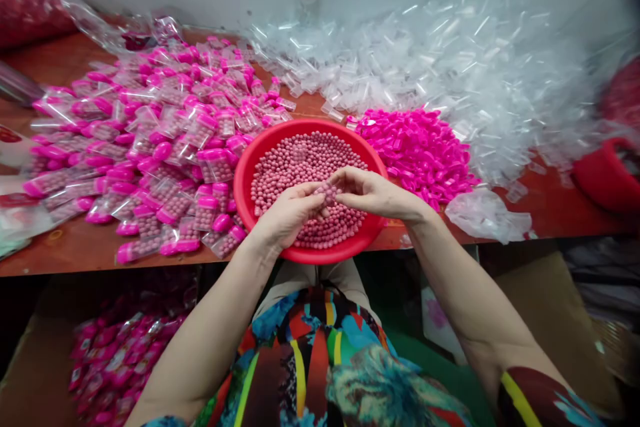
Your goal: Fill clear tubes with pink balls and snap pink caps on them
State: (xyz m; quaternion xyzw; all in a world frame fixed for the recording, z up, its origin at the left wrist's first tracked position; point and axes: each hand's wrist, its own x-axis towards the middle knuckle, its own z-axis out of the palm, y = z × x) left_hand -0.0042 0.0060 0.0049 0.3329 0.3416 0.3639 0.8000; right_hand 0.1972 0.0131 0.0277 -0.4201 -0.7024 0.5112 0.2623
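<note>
Above a red plastic basin (243, 180) of small round pink beads (280, 167), my two hands meet at a small clear plastic container (329, 193) with pink beads in it. My left hand (290, 213) pinches it from the left, its fingertips closed on the near side. From the right, my right hand (370, 192) grips it between thumb and fingers. The fingers partly cover the container, and I cannot make out whether a cap is on it. What looks like another clear container (299, 152) lies on the beads farther back in the basin.
Left of the basin lies a heap of bead-filled containers with pink caps (165, 140). Loose pink caps (420, 153) are piled to the right, with clear containers (450, 60) heaped behind against the wall. A crumpled plastic bag (487, 215) sits near the red table's (80, 247) front edge.
</note>
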